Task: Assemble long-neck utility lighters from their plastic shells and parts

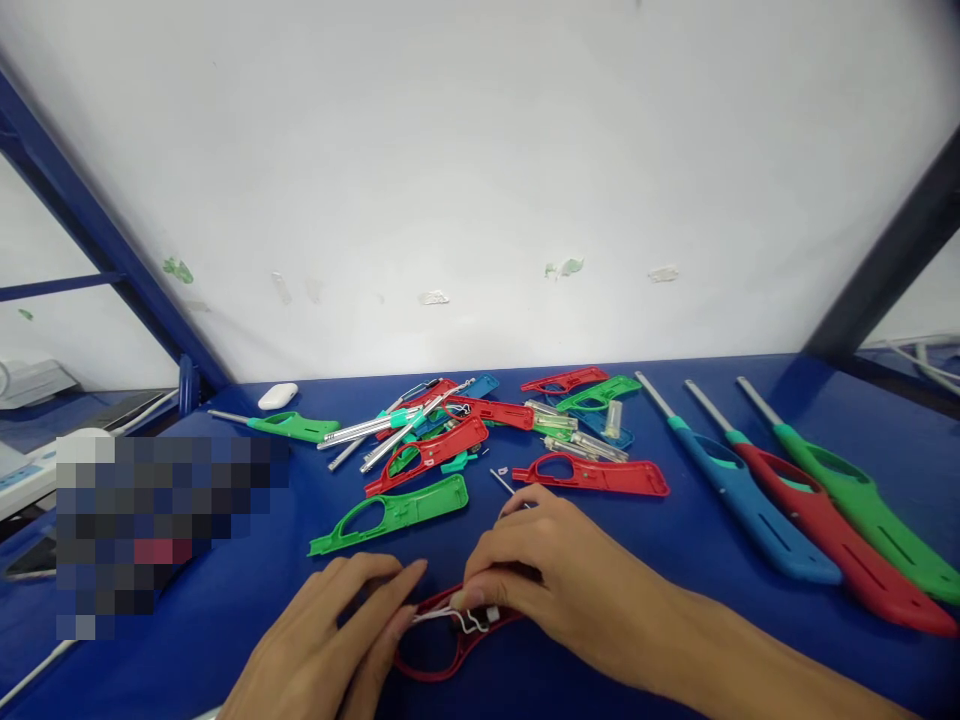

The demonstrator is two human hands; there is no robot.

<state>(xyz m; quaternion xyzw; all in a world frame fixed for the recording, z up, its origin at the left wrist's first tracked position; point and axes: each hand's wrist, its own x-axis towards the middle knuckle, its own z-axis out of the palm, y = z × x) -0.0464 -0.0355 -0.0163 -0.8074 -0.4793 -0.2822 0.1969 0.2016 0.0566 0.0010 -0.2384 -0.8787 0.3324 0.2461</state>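
In front of me lies a red lighter shell half (431, 672) with an oval trigger opening. White wires (442, 613) run across it to a small black and white igniter part (487, 616). My left hand (330, 635) is closed at the shell's left end, its thumb and finger pinching at the wires; its grip is partly hidden. With thumb and forefinger, my right hand (547, 575) pinches the wires beside the igniter part and covers the shell's right end. A thin metal rod (500, 482) emerges by its upper fingers; I cannot tell whether it is held.
Beyond my hands lie a green shell half (405, 510), a red shell half (600, 474), metal tubes (367, 430) and clear fuel tanks (592, 445). Three whole lighters (757, 500) lie at right. A green-handled lighter part (289, 426) and white case (278, 396) sit left.
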